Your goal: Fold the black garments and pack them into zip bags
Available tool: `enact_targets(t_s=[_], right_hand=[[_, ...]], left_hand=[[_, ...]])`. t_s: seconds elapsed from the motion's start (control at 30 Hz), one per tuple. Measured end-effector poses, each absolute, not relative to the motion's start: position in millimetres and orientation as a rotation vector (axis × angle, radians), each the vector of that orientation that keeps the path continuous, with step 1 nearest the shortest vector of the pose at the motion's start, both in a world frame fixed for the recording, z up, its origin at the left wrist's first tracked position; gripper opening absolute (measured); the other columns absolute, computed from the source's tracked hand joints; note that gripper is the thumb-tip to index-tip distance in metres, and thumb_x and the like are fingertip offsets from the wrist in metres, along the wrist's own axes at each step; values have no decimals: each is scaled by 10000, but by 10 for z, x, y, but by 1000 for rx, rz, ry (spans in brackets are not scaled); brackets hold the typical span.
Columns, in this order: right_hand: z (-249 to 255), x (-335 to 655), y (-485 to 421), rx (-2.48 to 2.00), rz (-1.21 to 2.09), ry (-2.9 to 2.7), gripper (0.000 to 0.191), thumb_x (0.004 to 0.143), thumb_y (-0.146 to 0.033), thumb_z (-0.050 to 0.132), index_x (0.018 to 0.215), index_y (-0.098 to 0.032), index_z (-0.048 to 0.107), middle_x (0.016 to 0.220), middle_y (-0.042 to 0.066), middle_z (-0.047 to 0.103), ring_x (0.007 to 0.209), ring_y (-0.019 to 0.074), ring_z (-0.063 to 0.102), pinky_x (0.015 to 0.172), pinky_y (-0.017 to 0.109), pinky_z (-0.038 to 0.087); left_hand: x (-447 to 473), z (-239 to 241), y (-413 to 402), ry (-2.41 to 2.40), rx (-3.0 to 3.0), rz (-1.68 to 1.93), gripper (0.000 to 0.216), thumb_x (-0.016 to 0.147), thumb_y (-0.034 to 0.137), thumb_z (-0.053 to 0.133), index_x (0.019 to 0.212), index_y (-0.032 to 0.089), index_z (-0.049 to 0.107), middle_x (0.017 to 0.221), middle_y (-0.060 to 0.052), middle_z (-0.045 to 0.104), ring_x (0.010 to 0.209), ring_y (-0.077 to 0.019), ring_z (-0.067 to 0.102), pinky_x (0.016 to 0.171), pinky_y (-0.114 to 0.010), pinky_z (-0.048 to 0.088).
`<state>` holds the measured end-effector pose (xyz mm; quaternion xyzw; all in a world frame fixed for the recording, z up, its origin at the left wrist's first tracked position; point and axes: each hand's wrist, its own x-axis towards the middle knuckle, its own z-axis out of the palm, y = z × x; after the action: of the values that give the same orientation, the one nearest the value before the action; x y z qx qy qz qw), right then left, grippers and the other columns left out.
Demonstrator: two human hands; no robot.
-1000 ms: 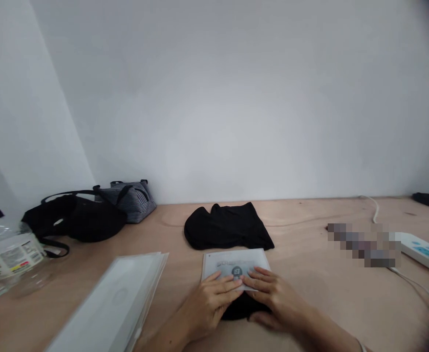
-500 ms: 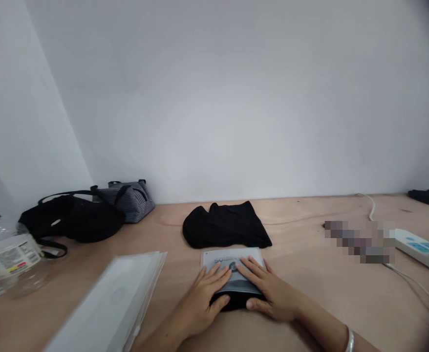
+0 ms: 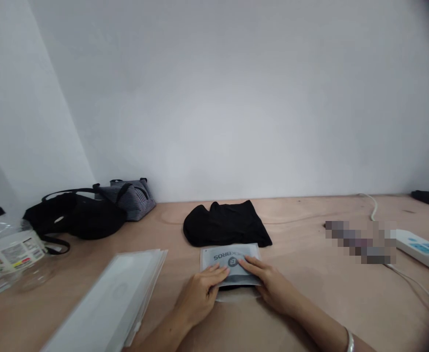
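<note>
In front of me on the table lies a flat plastic packaging bag (image 3: 214, 256) with grey printing and a round logo, upside down to me. Dark fabric shows inside near its front end, where a clear strip of plastic extends toward me. My left hand (image 3: 202, 291) grips the near left corner, fingers together on top. At the right side, my right hand (image 3: 271, 286) holds the bag likewise, fingers on its printed face; its thumb is mostly hidden. Just beyond the bag's far edge lies a folded black cloth piece (image 3: 225, 225).
Clear and white zip bags (image 3: 108, 293) are stacked at left. Behind them are a plastic jar (image 3: 12, 254), a black bag (image 3: 82, 217) and a striped bag (image 3: 137, 200). A white power strip (image 3: 419, 247) with cables and a blurred-out object (image 3: 357, 242) are at right.
Both hands lay spread flat on the bag; now their fingers close at its sides. The black fabric that stuck out at the near end is largely covered, and clear plastic shows there.
</note>
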<state>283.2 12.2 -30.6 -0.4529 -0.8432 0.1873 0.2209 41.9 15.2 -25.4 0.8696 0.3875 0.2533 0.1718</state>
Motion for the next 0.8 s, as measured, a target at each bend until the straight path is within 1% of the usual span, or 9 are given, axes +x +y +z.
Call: enact_targets(t_s=[0.07,0.13,0.2,0.27,0.37,0.5,0.6,0.67,0.8], right_hand=[[-272,2813,87,-1277,457,-2311,647,732,-134,453,1345,-245,281,1359,70,346,1204,210,362,1005,387,270],[-203,2772,48,-1287,320,-2310,600,748,-291,523,1316,-240,335,1301,97,412,1175,255,378,1003,470,214],[-119,2681,12,-1234,151,-2340,542,725,-402,568,1232,-260,441,1203,93,490,1125,274,404,987,518,161],[-53,2525,-16,-1127,19,-2389,431,711,-413,587,1113,-269,529,1086,67,542,1028,250,450,948,491,203],[-44,2205,-38,-1005,-134,-2459,283,695,-403,601,921,-234,587,924,41,568,887,217,471,830,416,293],[-172,1809,-7,-900,-327,-2504,213,718,-382,571,802,-186,570,796,32,573,784,201,467,724,386,303],[-268,1661,46,-814,-430,-2498,95,770,-259,513,756,-175,555,729,28,575,714,178,459,672,360,293],[-295,1642,66,-771,-464,-2502,73,773,-226,497,760,-177,549,721,29,576,697,174,452,666,358,288],[-279,1739,30,-741,-536,-2481,76,801,-226,482,799,-185,546,727,19,574,703,173,446,709,378,286]], left_hand=[[347,-184,124,1087,2506,659,494,804,214,484,1281,299,387,1304,30,441,1215,-183,376,1023,-383,310],[230,-97,84,1084,2565,590,716,715,292,604,1344,277,262,1376,-4,335,1248,-226,316,1027,-415,289],[98,-19,45,1099,2626,526,824,658,274,639,1361,267,210,1399,-23,292,1257,-247,292,1025,-428,282],[-10,34,18,1119,2682,498,759,656,193,594,1341,260,274,1374,-33,346,1237,-242,330,1012,-417,307],[-78,65,8,1125,2774,521,597,662,102,501,1243,221,433,1273,-61,480,1153,-225,444,953,-374,387],[-45,21,28,1094,2850,572,312,704,75,430,943,181,600,966,-54,638,872,-174,600,773,-277,488],[-29,-72,56,1064,2875,620,235,759,87,379,713,178,590,744,-26,627,644,-126,594,600,-206,483],[-27,-129,71,1046,2892,655,246,760,80,359,724,172,584,716,-26,615,602,-119,577,555,-193,467],[10,-152,62,1004,2906,694,235,761,86,361,761,167,581,724,-36,610,610,-125,577,555,-196,465]])
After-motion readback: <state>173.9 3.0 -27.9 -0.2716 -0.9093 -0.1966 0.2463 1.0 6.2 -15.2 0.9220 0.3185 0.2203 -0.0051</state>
